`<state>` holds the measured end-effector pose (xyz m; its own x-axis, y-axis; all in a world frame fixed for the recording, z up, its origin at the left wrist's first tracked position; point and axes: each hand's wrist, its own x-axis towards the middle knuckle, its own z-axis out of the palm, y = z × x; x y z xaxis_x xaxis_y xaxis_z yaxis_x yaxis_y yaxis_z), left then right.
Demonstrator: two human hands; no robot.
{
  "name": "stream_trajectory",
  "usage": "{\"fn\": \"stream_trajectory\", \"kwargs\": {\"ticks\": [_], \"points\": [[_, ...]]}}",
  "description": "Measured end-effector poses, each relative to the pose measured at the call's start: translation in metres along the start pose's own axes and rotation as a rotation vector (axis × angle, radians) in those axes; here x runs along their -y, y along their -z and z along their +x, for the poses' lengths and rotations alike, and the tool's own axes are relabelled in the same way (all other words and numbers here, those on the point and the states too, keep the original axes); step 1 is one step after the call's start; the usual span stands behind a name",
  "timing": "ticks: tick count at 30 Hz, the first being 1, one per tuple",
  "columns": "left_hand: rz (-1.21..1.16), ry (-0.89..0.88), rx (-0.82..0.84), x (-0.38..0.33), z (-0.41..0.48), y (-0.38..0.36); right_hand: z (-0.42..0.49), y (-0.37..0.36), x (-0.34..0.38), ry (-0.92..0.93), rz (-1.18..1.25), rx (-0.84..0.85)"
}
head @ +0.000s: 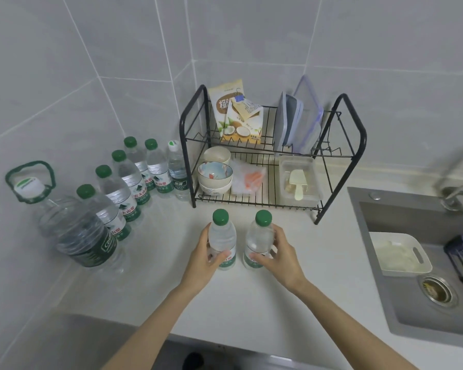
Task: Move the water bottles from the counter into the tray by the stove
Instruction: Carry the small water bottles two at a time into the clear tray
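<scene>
Two clear water bottles with green caps stand upright side by side on the white counter in front of me. My left hand [202, 259] is wrapped around the left bottle [223, 237]. My right hand [278, 253] grips the right bottle [259, 236]. Both bottle bases seem to touch the counter. Along the left wall stands a row of several more green-capped bottles [123, 182], with one white-capped bottle [177, 169] at its far end. No stove or tray beside a stove is in view.
A large water jug [78, 231] with a green handle stands at the near left. A black two-tier wire rack [273, 156] holds bowls, bags and containers behind the bottles. A grey sink [425, 263] with a white tray in it lies to the right. The counter edge [225, 340] runs close to me.
</scene>
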<state>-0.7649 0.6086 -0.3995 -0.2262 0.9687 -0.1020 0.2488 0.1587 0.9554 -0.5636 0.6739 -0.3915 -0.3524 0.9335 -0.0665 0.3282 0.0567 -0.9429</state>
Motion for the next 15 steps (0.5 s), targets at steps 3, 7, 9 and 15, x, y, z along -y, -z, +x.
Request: {"fn": "stream_trajectory", "kwargs": {"ticks": [3,7,9,15], "points": [[0.001,0.040,-0.016,0.010,0.005,-0.004,0.001,-0.004,-0.013,-0.071,-0.011,0.019],[0.011,0.063,-0.062,0.015,0.012,-0.007,0.008,-0.006,-0.017,-0.112,-0.045,0.048],[0.000,0.069,-0.042,0.016,0.017,-0.005,0.011,-0.006,-0.015,-0.126,-0.054,0.024],[-0.077,0.107,-0.037,0.010,0.043,0.000,0.026,-0.009,0.001,-0.166,-0.058,-0.058]]}}
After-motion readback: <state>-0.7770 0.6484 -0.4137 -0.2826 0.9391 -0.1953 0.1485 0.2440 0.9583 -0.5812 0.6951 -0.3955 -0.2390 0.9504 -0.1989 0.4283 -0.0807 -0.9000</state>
